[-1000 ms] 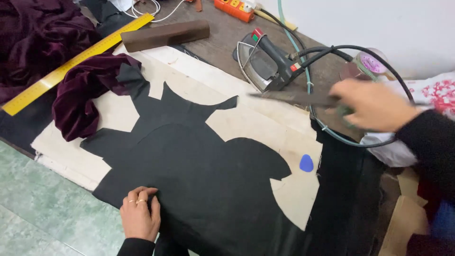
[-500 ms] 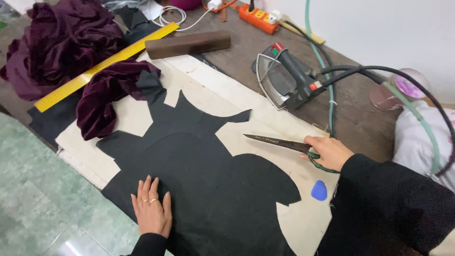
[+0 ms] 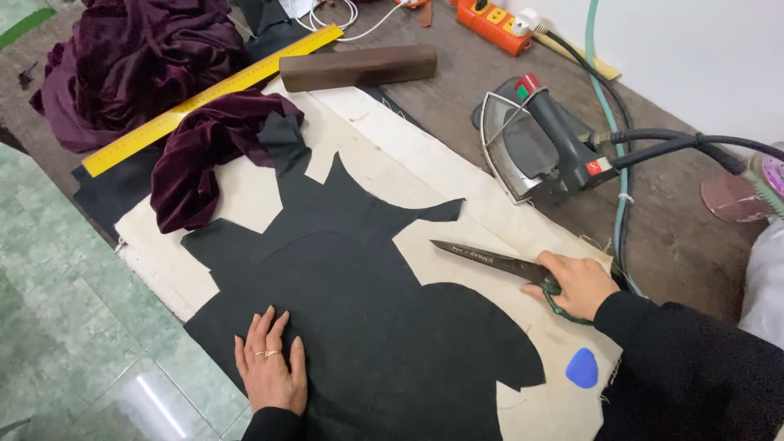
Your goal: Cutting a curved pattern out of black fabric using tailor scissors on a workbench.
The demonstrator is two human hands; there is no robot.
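Head view, one moment. Cutting work on black fabric (image 3: 367,327), which lies flat on a cream underlay sheet (image 3: 245,196) on the counter (image 3: 457,98).

Progress, as judged from the lie of things: the black piece already shows shaped edges, with pointed notches toward 12 o'clock and curved scallops along the 3 o'clock side, so much of the outline looks cut. Whether the near edge at 6 o'clock is finished cannot be told; it runs out of frame.

Left hand (image 3: 271,363): fingers spread and flat, pressing the black fabric at its 7 o'clock part. Holds nothing.

Right hand (image 3: 578,283): clamped on the handles of large scissors (image 3: 490,260), at 3 o'clock of the fabric. Blades together, tip pointing toward 9 o'clock, lying on the cream sheet just beside the fabric edge, not in a cut.

Nearby: blue chalk (image 3: 581,368) on the cream sheet at 5 o'clock; steam iron (image 3: 543,147) at 1 o'clock; yellow ruler (image 3: 204,86) and dark wooden block (image 3: 358,67) at 11 to 12 o'clock; purple velvet (image 3: 204,155) bunched at 10 o'clock, overlapping the sheet.

Containers: none seen.
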